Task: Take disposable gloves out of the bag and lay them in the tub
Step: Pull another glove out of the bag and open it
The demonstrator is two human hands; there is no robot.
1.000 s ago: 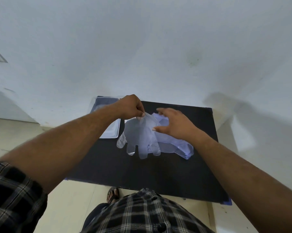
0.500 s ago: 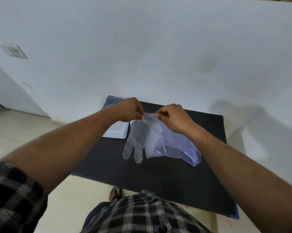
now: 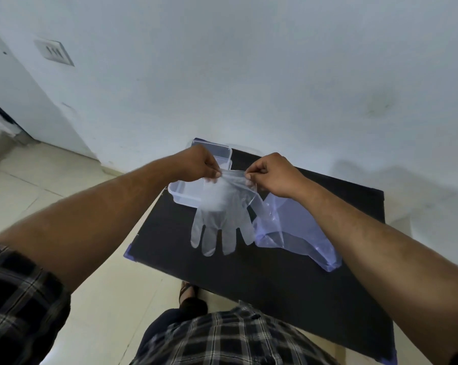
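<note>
Standing over the black table (image 3: 275, 272), I see the bag (image 3: 299, 227) lying flat on it at my right side, under my right forearm. The tub (image 3: 181, 194) stands at the far left part of the table, just beside the glove and partly behind it. The glove (image 3: 222, 212) hangs between my two hands, its cuff up and its finger parts pointing down toward me, so its long axis runs from the hands to my body. My left hand (image 3: 196, 164) pinches the left corner of the cuff between thumb and forefinger, and my right hand (image 3: 272, 173) pinches the right corner in the same way; the other fingers are curled in. The tub lies to the left and slightly behind the glove, nearer to my left hand. I judge that the glove must travel left and a little forward to reach it.
</note>
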